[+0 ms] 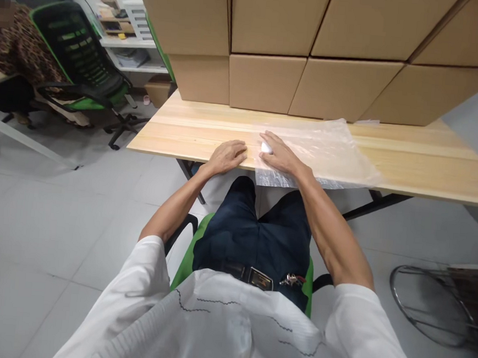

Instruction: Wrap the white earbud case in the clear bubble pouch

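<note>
The surface (172, 129) is pale wood with visible grain, standing on dark legs over a grey tiled floor (25, 212). Along its far side sit brown boxes (267, 84), in two rows one above the other within view. Off to the left, a black and green chair (73, 50) stands near a white shelf (128, 43) with small goods on it, and a person (21, 46) in patterned clothing is at the picture's edge beside another table. On the surface, in front of the boxes, lies a clear sheet (332, 153), spread flat with some wrinkles, its near edge hanging just past the rim. The right grip (284, 156) is over the left part of the sheet, thumb and fingers grasping a small white piece (266, 147); what the piece is cannot be told. Most of the sheet extends to the right of that grip. The left grip (225, 157) is released, fingers loosely curved at the surface's near edge, just left of the sheet and apart from it.
</note>
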### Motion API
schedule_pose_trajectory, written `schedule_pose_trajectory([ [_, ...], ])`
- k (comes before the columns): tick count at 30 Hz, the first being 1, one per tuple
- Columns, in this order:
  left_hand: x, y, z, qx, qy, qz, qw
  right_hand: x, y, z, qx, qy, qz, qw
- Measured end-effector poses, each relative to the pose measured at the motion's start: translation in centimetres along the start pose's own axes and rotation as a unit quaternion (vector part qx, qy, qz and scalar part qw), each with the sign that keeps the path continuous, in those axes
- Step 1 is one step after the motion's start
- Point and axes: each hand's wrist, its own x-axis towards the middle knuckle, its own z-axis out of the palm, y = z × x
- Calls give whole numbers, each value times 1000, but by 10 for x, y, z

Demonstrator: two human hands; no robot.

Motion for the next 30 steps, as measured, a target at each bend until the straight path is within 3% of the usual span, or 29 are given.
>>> schedule_pose_trajectory([
  [5,-2,5,0,8,7,2,1000,-18,2,-9,-18,55,45,997],
  [9,-4,10,-1,18,14,-7,1000,-26,-4,-11,-56,61,77,994],
  [19,-7,19,0,44,36,-16,998,-32,4,-8,-52,70,56,995],
  [30,-9,24,31,87,122,-29,988,-31,7,-7,-31,99,37,994],
])
